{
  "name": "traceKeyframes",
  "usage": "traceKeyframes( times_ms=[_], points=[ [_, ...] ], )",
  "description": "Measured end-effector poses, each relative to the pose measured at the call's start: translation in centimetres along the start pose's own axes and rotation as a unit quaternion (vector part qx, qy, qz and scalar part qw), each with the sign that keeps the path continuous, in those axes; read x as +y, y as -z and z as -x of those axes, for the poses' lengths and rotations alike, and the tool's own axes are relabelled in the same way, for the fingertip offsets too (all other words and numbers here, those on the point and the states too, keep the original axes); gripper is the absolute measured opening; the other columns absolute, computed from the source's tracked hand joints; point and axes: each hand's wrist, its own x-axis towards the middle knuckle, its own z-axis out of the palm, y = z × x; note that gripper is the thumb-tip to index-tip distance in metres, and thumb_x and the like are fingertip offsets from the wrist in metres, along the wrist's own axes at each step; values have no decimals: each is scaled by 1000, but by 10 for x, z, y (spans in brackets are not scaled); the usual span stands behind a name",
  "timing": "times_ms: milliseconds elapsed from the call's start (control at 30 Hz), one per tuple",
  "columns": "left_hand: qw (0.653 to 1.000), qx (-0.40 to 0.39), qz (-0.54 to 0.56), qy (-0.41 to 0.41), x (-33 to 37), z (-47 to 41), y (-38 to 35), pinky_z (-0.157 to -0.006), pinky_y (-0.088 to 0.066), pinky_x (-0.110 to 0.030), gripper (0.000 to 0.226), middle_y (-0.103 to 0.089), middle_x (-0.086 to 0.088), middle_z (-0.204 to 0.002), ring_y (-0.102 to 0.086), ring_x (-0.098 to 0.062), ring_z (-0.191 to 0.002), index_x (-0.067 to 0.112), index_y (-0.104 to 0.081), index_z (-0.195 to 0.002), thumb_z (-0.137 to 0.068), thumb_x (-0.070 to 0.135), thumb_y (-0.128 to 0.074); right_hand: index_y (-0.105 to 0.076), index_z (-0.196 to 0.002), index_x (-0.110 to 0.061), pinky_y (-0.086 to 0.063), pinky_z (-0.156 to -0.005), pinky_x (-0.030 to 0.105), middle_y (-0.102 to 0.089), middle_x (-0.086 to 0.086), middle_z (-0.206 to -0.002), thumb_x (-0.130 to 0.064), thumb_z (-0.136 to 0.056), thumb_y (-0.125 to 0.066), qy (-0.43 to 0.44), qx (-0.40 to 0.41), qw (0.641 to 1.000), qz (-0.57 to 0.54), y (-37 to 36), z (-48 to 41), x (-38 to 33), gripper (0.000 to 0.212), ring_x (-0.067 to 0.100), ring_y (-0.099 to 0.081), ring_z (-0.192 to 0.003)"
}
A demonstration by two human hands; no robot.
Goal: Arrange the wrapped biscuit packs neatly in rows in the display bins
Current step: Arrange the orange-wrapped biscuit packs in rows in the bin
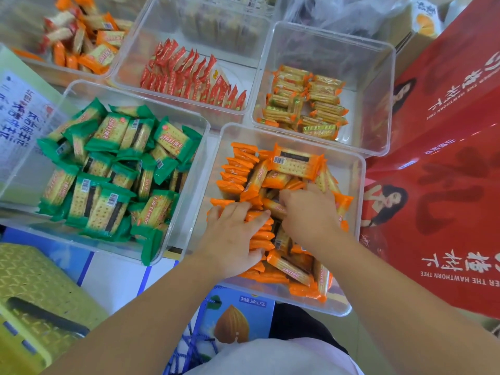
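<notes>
Both my hands are inside a clear plastic bin [354, 212] filled with orange-wrapped biscuit packs [295, 162]. Along the bin's left side the packs stand on edge in a row [238, 169]; elsewhere they lie loose. My left hand [235, 236] lies over the standing row, fingers bent over the pack tops and touching them. My right hand [308, 212] reaches into the loose pile at the middle, its fingers curled round an orange pack [273, 205]. The packs under both palms are hidden.
A bin of loose green-wrapped packs [113, 169] sits to the left. Behind are bins of red packs [189, 74] standing in rows, yellow-orange packs [305, 104] and mixed orange ones [81, 39]. Red gift boxes [446, 158] crowd the right; a yellow stool [35, 293] stands lower left.
</notes>
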Motion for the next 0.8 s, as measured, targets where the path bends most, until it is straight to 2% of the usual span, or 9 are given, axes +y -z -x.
traceKeyframes(
  times_ms=[100,233,333,400,500,600,667,800],
  points=[
    [1000,-4,7,-12,1,-6,8,-113,-21,-52,73,-36,2,-149,-29,-22,-139,44,-27,-152,-86,70,-41,-60,-110,-25,-43,-67,36,-64,0,-87,-14,-82,-62,-1,13,999,-36,-4,2,0,30,28,-52,-103],
    [998,44,52,2,0,-11,19,-104,-29,-43,59,-47,8,-140,-42,-17,-130,31,-40,-150,-96,52,-28,-58,-117,-24,-40,-60,34,-65,3,-96,-12,-85,-62,-9,18,999,-50,-5,3,1,34,28,-57,-99],
    [996,84,28,4,-4,-19,21,-104,-33,-44,52,-51,4,-141,-48,-20,-127,23,-42,-150,-100,40,-40,-56,-104,-22,-39,-61,35,-64,2,-98,-9,-84,-62,-3,-6,999,-50,-5,5,-1,25,28,-58,-99],
    [994,107,10,-4,-4,-26,21,-100,-37,-45,48,-58,1,-134,-54,-24,-119,20,-50,-145,-98,31,-53,-54,-95,-26,-39,-68,38,-65,0,-99,-11,-82,-64,10,-21,999,-43,-5,8,-2,22,27,-54,-104],
    [991,126,-27,-19,-7,-35,20,-88,-42,-47,42,-64,-4,-114,-59,-30,-103,17,-65,-129,-88,25,-70,-62,-105,-27,-37,-82,41,-67,-2,-103,-17,-81,-66,24,-25,999,-28,-10,13,1,26,27,-48,-111],
    [994,98,-49,-15,-12,-48,26,-81,-41,-45,32,-63,-5,-98,-59,-32,-95,19,-73,-115,-86,31,-74,-64,-107,-26,-31,-76,39,-66,-1,-103,-20,-81,-66,17,6,998,-55,-13,17,7,27,27,-48,-108],
    [995,44,-83,13,-14,-57,31,-79,-40,-39,31,-67,-3,-96,-62,-29,-95,26,-72,-117,-93,43,-63,-63,-106,-21,-33,-70,35,-63,1,-99,-20,-82,-64,8,24,996,-90,-12,19,11,24,27,-51,-102],
    [990,15,-131,52,-8,-67,33,-65,-42,-33,31,-71,-2,-92,-68,-27,-88,30,-70,-110,-98,51,-50,-54,-94,-18,-24,-53,30,-42,-2,-85,-21,-85,-63,-15,44,989,-142,-9,19,16,13,24,-50,-86]
  ],
)
